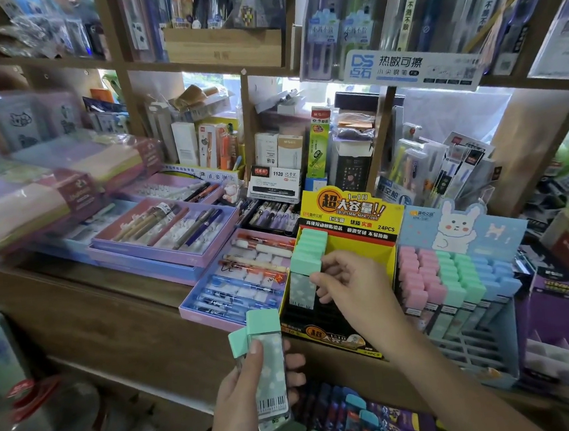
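Head view: seat it upright, then count

Right hand [351, 288] pinches the front lead case [303, 284] of the single mint row in the yellow display box [351, 209]. It looks like restocking, so keep the cap up and slide the case flush against the row. Left hand [243, 394] grips two spare cases [267, 357] below the shelf edge. The row shows roughly six caps, too overlapped for a sure count.

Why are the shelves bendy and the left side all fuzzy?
Head view: the wide lens curves the wooden shelves near the edges; the pastel packs at left are blurred; the left hand gripping mint-capped cases and the right hand pinching a third case look sharp; daylight glows white behind the shelves.
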`<control>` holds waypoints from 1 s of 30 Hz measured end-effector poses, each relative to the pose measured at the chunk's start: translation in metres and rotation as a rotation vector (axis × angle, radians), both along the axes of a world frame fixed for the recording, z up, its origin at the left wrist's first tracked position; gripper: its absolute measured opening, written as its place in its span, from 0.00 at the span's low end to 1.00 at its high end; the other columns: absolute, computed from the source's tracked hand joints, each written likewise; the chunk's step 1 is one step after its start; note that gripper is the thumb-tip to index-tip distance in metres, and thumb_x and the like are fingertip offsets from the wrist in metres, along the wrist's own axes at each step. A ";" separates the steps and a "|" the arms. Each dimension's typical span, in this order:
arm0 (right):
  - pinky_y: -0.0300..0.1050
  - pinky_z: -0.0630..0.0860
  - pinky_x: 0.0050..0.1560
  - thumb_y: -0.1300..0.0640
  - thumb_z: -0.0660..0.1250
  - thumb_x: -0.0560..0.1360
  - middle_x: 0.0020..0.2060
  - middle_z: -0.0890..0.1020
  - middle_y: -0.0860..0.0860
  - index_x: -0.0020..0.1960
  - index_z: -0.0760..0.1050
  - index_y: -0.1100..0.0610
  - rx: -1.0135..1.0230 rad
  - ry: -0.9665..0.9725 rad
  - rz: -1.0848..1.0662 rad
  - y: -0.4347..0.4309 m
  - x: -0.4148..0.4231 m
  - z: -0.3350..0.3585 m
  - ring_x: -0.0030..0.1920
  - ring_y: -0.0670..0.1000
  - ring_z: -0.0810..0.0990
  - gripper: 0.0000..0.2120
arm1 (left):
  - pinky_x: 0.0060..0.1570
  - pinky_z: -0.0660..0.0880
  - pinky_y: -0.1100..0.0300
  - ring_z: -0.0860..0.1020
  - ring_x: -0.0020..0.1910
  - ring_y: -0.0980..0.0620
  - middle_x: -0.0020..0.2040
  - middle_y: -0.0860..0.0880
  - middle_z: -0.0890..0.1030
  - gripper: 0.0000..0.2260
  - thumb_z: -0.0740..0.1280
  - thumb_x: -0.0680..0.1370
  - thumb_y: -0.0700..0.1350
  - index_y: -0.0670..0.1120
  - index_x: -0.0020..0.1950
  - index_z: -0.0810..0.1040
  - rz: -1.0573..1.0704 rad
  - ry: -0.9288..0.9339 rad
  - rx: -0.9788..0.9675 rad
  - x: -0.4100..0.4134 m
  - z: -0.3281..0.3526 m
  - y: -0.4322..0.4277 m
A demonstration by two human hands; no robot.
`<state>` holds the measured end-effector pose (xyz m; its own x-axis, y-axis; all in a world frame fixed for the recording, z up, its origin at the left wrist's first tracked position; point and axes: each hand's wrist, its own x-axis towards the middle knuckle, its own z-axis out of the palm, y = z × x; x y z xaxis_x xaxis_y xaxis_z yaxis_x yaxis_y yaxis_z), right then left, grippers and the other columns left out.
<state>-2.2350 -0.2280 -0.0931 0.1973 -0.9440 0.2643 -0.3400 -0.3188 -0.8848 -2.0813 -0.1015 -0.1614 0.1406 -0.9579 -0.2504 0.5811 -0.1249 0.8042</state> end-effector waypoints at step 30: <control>0.37 0.74 0.31 0.46 0.76 0.75 0.35 0.85 0.46 0.45 0.86 0.49 0.344 -0.044 0.296 0.050 0.008 -0.009 0.32 0.40 0.79 0.07 | 0.36 0.83 0.53 0.86 0.47 0.38 0.48 0.36 0.86 0.23 0.74 0.66 0.59 0.46 0.53 0.85 0.070 -0.081 0.051 -0.007 0.010 0.008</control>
